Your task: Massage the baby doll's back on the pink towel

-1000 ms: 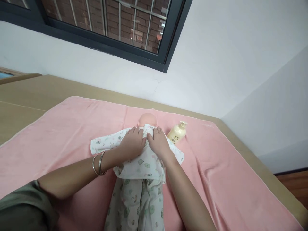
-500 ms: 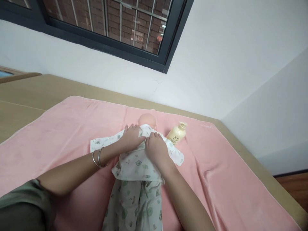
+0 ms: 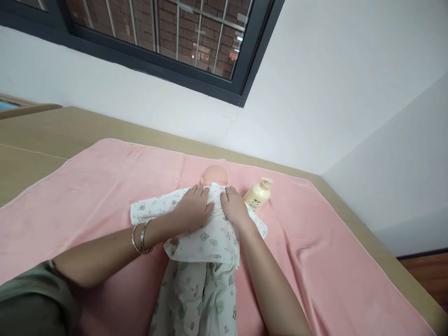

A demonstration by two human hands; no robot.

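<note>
- Doll (image 3: 214, 173) lies face up in the middle of a pink towel (image 3: 87, 186), head toward the wall, dressed in a white printed top (image 3: 206, 240) and matching trousers (image 3: 199, 294).
- Towel covers a tan surface (image 3: 42, 135) that runs to the wall under a dark-framed window (image 3: 168, 42).
- Top's left-hand sleeve (image 3: 150, 207) spreads flat on the towel, away from the body.
- Left hand (image 3: 193, 210), two bangles (image 3: 142, 238) at the wrist, rests palm down on the doll's chest, fingers loosely extended, pressing the cloth near the collar; nothing gripped.
- Right hand (image 3: 234, 206) lies flat just beside it on the other shoulder, fingers open and together, touching the top; no grasp visible.
- Cream pump bottle (image 3: 258, 195) lies tilted on the towel just beside the right hand.
</note>
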